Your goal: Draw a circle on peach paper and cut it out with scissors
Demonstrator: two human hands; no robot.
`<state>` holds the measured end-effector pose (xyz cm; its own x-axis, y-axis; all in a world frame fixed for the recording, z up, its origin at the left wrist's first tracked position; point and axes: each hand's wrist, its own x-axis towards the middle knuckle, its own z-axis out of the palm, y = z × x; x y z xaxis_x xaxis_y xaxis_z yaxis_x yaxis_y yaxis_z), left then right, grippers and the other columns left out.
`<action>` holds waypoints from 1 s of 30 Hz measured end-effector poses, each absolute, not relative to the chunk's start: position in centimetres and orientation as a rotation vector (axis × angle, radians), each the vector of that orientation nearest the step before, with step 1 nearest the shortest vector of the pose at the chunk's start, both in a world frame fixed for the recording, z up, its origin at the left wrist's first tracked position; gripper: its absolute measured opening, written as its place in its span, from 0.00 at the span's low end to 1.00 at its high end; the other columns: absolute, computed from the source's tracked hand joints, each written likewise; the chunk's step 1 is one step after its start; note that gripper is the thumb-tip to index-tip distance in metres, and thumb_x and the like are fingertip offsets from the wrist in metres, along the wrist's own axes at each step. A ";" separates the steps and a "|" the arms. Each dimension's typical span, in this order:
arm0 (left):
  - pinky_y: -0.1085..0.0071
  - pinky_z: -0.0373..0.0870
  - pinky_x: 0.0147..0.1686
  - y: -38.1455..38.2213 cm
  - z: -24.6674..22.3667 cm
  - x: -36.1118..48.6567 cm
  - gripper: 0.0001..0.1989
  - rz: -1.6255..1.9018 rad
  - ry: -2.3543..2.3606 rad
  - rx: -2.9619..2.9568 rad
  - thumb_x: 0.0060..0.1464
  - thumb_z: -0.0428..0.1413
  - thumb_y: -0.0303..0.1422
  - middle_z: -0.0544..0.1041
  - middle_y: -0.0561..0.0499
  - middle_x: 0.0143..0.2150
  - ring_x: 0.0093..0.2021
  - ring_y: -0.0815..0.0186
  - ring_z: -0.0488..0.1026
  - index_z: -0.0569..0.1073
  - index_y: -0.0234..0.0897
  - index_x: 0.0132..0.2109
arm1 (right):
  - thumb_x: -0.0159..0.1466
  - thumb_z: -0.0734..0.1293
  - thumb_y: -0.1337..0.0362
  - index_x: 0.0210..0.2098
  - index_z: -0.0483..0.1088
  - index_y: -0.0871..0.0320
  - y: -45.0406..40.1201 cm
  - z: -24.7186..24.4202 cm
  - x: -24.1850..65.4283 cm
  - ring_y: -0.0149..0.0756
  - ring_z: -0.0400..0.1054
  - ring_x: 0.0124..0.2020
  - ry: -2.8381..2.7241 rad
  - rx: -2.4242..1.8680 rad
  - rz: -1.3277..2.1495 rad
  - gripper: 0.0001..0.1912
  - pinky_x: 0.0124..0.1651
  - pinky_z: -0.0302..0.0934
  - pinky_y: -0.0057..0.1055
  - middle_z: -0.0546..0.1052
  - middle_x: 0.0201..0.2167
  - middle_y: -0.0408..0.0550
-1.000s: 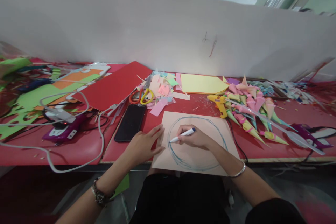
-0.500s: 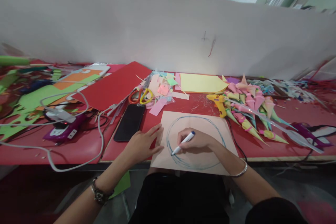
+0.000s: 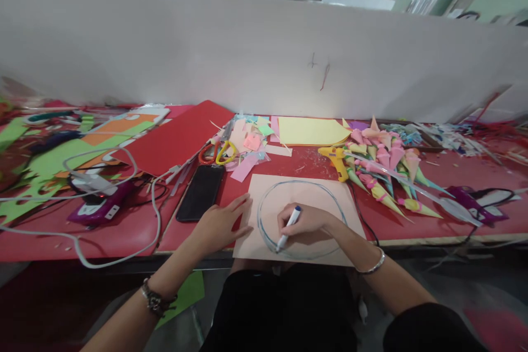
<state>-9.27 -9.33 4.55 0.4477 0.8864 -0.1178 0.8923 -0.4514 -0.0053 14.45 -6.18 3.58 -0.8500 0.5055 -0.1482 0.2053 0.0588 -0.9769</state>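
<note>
A pale pink sheet [image 3: 243, 242] lies at the table's front edge and juts a little over it. Drawn on it is a large round outline in dark blue-green, made of several overlapping strokes. In my right hand [image 3: 307, 219] is a white marker [image 3: 291, 225] with a blue end, held in a pinch and tilted, its tip on the lower left of the outline. My left hand [image 3: 220, 225] lies with fingers spread, fingertips on the sheet's left edge. A black phone [image 3: 201, 193] is just beyond the left hand.
Behind the sheet are scissors [image 3: 225, 152], paper scraps [image 3: 247, 137] and yellow sheets [image 3: 313, 131]. A yellow glue gun [image 3: 336, 161] and paper cones [image 3: 388, 165] are to the right. Red sheets [image 3: 177, 135], a purple power strip [image 3: 101, 206] and a white cable [image 3: 159, 214] lie left.
The marker tip has moved down and slightly right along the outline's lower left. My left hand stays on the sheet's edge. The whole view has shifted slightly.
</note>
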 end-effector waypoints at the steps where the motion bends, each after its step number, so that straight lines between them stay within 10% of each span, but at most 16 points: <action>1: 0.66 0.63 0.41 -9.4 4.6 -9.2 0.30 -0.166 1.625 2.623 0.51 0.41 0.48 0.54 0.47 0.61 0.44 0.60 0.70 0.52 0.43 0.60 | 0.51 0.63 0.67 0.20 0.67 0.62 -6.2 3.7 14.7 0.24 0.59 0.20 -2.113 -0.731 1.896 0.05 0.23 0.52 0.20 0.68 0.18 0.39; 12: 0.63 0.67 0.32 -9.0 5.1 -7.9 0.27 -0.310 1.805 2.620 0.53 0.40 0.46 0.57 0.44 0.60 0.33 0.59 0.74 0.56 0.44 0.58 | 0.59 0.58 0.56 0.35 0.68 0.58 -8.0 5.9 21.3 0.31 0.65 0.25 -1.793 -1.015 1.290 0.13 0.29 0.61 0.29 0.73 0.28 0.47; 21: 0.62 0.66 0.30 -8.6 5.2 -7.0 0.28 -0.385 1.834 2.626 0.53 0.40 0.45 0.57 0.42 0.60 0.32 0.57 0.73 0.56 0.39 0.59 | 0.61 0.57 0.62 0.47 0.63 0.55 -13.5 1.7 23.8 0.43 0.62 0.48 -2.028 -1.513 0.359 0.15 0.48 0.57 0.41 0.70 0.44 0.53; 30: 0.65 0.66 0.40 -11.6 6.8 -6.8 0.21 -0.104 1.828 2.707 0.55 0.40 0.41 0.64 0.49 0.56 0.39 0.61 0.72 0.64 0.43 0.53 | 0.61 0.56 0.64 0.48 0.61 0.54 -12.9 0.5 22.5 0.43 0.57 0.52 -2.159 -1.543 0.311 0.16 0.50 0.55 0.42 0.66 0.50 0.52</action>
